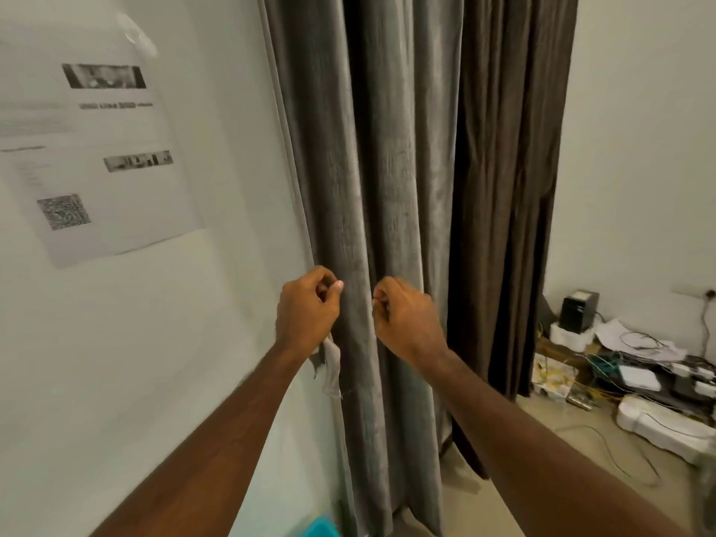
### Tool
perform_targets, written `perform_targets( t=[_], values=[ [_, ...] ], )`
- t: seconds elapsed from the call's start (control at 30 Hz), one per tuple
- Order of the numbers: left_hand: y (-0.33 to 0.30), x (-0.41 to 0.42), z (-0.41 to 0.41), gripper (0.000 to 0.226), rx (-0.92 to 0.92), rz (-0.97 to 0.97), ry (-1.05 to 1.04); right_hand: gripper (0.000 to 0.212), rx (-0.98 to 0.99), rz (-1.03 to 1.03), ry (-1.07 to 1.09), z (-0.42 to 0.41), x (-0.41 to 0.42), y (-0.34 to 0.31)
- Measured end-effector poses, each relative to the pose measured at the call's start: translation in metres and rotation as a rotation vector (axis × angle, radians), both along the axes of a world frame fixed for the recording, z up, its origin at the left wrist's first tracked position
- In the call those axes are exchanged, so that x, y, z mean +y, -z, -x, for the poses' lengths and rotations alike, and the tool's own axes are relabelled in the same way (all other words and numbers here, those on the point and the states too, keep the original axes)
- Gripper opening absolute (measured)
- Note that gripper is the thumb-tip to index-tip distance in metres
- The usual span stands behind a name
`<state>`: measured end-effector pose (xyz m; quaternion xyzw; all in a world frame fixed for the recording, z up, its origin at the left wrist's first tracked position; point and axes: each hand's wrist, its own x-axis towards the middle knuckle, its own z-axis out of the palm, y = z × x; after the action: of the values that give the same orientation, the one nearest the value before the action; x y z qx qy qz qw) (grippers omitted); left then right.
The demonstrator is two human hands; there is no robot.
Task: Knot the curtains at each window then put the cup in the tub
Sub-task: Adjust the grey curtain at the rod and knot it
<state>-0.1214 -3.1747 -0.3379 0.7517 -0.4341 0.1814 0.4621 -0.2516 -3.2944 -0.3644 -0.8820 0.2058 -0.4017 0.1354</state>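
Now at the grey curtain [372, 188], both arms out, fists at about waist height on the cloth. It hangs full length beside the wall [155, 343], with a darker brown curtain [503, 188] just to its right.

Left hand [308, 310]: fingers curled, pinching the curtain's left edge against the wall side; a twist of cloth trails out below the fist. Right hand [407, 317]: fingers curled tight against a fold nearer the middle. Looks like a pinch on that fold, but the cloth inside the fist is hidden, so that is a judgement.

Handling, as I judge it: thick, velvety, soft fabric, fairly heavy over this length. It will bunch readily but resist a tight knot, and the weight below will drag a loose one down. Pinching single folds won't do; I'd gather the full width into one rope with both hands, take hold around mid-height, then loop the lower tail through. The nap may let it slip a little, so snug it firmly.

No knot in either curtain yet, so the task is at its start. Cup and tub: not identifiable. A turquoise thing [321, 527] shows at the bottom edge; can't tell what it is.

Poster [97, 149] on the wall left. Cables and boxes [639, 374] on the floor, right, well apart.
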Motion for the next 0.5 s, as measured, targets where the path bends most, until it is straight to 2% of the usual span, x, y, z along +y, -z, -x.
perform_targets(
  t=[0.2,0.5],
  values=[
    [-0.085,-0.035,-0.035,0.019,-0.182,0.093,-0.117,0.005,-0.061,0.128,-0.089,-0.06,-0.06,-0.062],
    [-0.325,-0.091,-0.073,0.035,-0.599,0.343,-0.326,0.01,-0.474,0.33,-0.201,-0.114,-0.12,-0.282]
  ],
)
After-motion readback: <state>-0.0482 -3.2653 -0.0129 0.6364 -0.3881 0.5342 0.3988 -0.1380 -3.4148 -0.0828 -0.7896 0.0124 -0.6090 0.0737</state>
